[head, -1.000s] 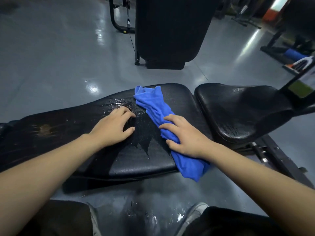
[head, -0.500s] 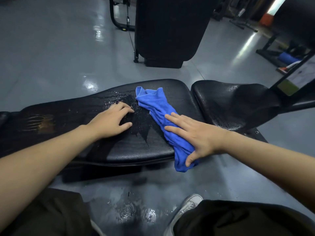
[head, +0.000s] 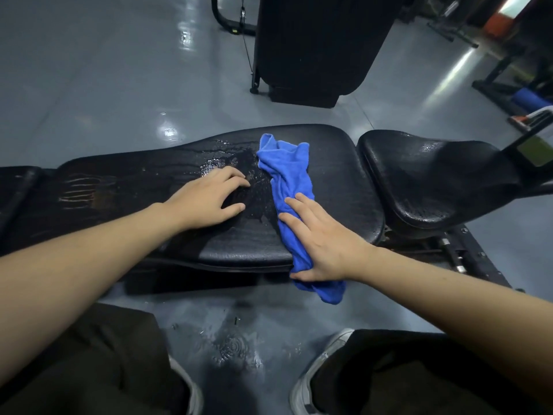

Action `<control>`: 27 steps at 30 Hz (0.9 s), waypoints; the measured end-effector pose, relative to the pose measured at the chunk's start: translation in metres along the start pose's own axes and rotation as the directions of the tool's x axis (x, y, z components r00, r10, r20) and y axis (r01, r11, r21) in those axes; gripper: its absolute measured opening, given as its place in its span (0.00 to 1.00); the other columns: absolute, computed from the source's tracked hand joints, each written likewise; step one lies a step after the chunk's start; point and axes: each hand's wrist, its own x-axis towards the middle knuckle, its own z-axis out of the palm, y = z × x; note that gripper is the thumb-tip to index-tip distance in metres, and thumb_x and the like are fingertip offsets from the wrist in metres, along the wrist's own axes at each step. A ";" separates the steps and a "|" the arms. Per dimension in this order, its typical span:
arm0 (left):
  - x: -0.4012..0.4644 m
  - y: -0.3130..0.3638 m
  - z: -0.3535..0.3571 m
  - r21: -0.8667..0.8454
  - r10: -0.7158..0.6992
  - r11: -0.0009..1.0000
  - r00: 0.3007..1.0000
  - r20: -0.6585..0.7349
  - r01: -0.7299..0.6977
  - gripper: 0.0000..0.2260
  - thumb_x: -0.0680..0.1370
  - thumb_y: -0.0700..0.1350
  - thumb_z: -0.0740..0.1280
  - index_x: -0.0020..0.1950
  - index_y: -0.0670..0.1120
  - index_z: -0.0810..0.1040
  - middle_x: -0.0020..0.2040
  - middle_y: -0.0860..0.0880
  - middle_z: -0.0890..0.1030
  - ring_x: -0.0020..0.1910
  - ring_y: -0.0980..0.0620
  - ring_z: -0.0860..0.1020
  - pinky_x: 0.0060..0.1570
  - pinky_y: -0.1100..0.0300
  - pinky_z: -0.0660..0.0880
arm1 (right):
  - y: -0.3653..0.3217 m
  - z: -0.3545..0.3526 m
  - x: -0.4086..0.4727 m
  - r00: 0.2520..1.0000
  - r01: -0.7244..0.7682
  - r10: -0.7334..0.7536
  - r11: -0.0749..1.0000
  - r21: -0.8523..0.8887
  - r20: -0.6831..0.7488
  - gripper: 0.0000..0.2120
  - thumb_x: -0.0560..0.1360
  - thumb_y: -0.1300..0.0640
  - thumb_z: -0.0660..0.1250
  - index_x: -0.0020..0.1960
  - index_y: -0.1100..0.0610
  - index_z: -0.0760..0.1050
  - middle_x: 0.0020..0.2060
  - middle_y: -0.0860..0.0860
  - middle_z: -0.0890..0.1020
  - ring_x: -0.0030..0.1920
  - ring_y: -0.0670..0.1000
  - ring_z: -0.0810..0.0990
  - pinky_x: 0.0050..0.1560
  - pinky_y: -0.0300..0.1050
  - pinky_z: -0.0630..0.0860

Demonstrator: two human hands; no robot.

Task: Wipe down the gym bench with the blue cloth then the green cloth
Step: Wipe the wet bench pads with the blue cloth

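The blue cloth (head: 289, 187) lies bunched in a long strip across the black gym bench (head: 335, 181), its near end hanging over the front edge. I read my right hand (head: 323, 244) as flat on the cloth, fingers straight and spread, thumb along the bench edge, pressing rather than gripping. My left hand (head: 209, 196) rests on the pad just left of the cloth, fingers loosely bent, holding nothing. Water droplets (head: 215, 167) glisten beyond its fingertips. The grey floor (head: 104, 85) below is wet.
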 end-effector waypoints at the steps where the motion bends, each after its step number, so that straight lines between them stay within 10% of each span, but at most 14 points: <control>1: -0.002 -0.001 0.000 0.003 0.003 1.000 1.000 -0.002 -0.003 0.22 0.79 0.58 0.63 0.71 0.53 0.70 0.71 0.56 0.67 0.69 0.51 0.69 0.62 0.48 0.74 | -0.010 0.000 0.008 1.000 0.006 -0.006 1.000 -0.009 -0.002 0.54 0.62 0.31 0.73 0.74 0.67 0.64 0.72 0.68 0.64 0.75 0.69 0.59 0.76 0.62 0.56; 22: -0.012 -0.001 -0.001 -0.002 -0.029 1.000 1.000 0.012 0.029 0.21 0.79 0.56 0.65 0.71 0.53 0.70 0.71 0.55 0.67 0.70 0.50 0.68 0.63 0.47 0.73 | 0.059 -0.018 -0.068 0.991 -0.133 0.135 0.989 -0.059 0.027 0.47 0.60 0.43 0.77 0.70 0.66 0.67 0.72 0.65 0.67 0.75 0.63 0.62 0.78 0.48 0.52; 27: -0.013 -0.002 -0.001 -0.006 -0.028 1.000 1.000 0.007 0.028 0.21 0.79 0.57 0.65 0.71 0.53 0.70 0.71 0.54 0.67 0.70 0.51 0.67 0.64 0.47 0.73 | 0.046 -0.006 -0.055 0.990 -0.138 0.138 0.990 -0.010 0.026 0.52 0.65 0.31 0.73 0.72 0.67 0.64 0.74 0.66 0.62 0.78 0.65 0.56 0.76 0.60 0.58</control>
